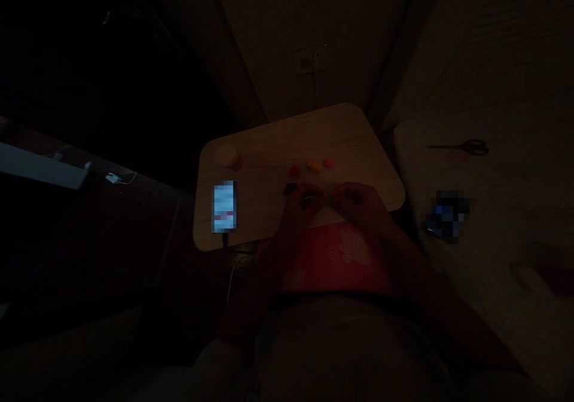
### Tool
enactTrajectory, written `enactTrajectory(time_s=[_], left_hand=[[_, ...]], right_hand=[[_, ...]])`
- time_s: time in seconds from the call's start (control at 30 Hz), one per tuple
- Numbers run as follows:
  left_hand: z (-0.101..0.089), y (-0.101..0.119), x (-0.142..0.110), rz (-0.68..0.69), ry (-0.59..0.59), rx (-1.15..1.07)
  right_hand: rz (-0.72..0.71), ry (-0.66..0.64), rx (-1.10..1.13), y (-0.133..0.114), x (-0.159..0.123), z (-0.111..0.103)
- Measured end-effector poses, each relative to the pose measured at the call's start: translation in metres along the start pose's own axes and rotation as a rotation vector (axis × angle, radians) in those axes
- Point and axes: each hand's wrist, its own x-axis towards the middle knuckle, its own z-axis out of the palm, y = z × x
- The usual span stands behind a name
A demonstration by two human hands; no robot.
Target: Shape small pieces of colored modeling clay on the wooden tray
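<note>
In dim light, my left hand (301, 206) and my right hand (359, 201) meet over the near edge of a small wooden table (264, 192). The fingers of both are closed in a pinch around a small green piece (330, 198); its kind is too dark to make out. Against my left fingers sits a dark lump (290, 188). Just beyond the hands lie a red lump (294, 171), an orange lump (314, 165) and a pink lump (329, 162), all soft-looking and apart from my fingers.
A lit phone (223, 207) with a cable lies at the table's left. Behind it stands a small tub (228, 155) with a pale lid. Scissors (470, 146) and a blurred dark object (448, 213) rest on the pale surface to the right. Red cloth (323, 264) covers my lap.
</note>
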Motion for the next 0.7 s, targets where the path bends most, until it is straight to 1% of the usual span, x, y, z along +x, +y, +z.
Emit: enactTrajectory(time_s=[0.1,0.33,0.53,0.7], left_hand=[[0.0019,-0.0003,0.0017,0.0,0.018,-0.015],[0.0078,0.003,-0.0004,-0.061,0.11,-0.037],[0.0063,0.0034,-0.0016,-0.037,0.044,-0.036],[0.009,0.0014,-0.0028,-0.05,0.088,-0.046]], right_hand=[[-0.042,0.007,0.005,0.0022,0.0007,-0.0007],[-0.114,0.038,-0.009,0.0054,-0.0016,0.0011],[-0.115,0.121,-0.085,0.0037,-0.0042,0.0009],[-0.101,0.15,-0.062,0.003,-0.0062,0.0025]])
